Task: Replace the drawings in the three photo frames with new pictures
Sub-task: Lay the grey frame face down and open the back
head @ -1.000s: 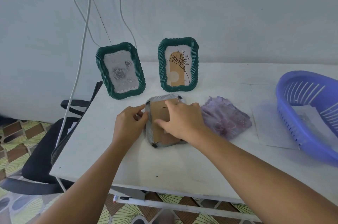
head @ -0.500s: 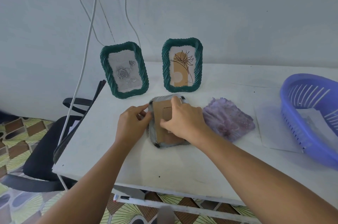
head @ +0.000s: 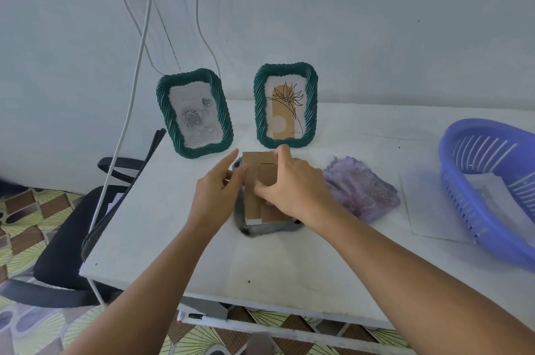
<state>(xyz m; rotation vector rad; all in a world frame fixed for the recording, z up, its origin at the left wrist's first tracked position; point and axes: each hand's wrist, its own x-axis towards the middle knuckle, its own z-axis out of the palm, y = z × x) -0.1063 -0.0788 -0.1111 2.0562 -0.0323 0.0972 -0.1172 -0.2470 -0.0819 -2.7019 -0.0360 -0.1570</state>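
In the middle of the picture a grey photo frame (head: 262, 228) lies face down on the white table (head: 179, 239). Its brown cardboard back (head: 254, 181) is lifted a little at the far end. The right hand (head: 292, 189) pinches the cardboard, thumb on the near part and pointer finger curled over the far edge. The left hand (head: 215, 192) touches the left side of the frame, its pointer finger straight and its thumb against the cardboard edge; how the other fingers lie cannot be seen. Behind the hands stand two green frames. The left green frame (head: 194, 113) holds a grey rose drawing. The right green frame (head: 285, 105) holds a line drawing of a flower over a tan shape, with tiny writing at the bottom, too small to read. A purple cloth (head: 362, 189) lies just right of the hands. At the right edge sits a blue basket (head: 489, 192) on a sheet of paper (head: 428, 210). White cables (head: 136, 71) hang down the wall at the upper left.
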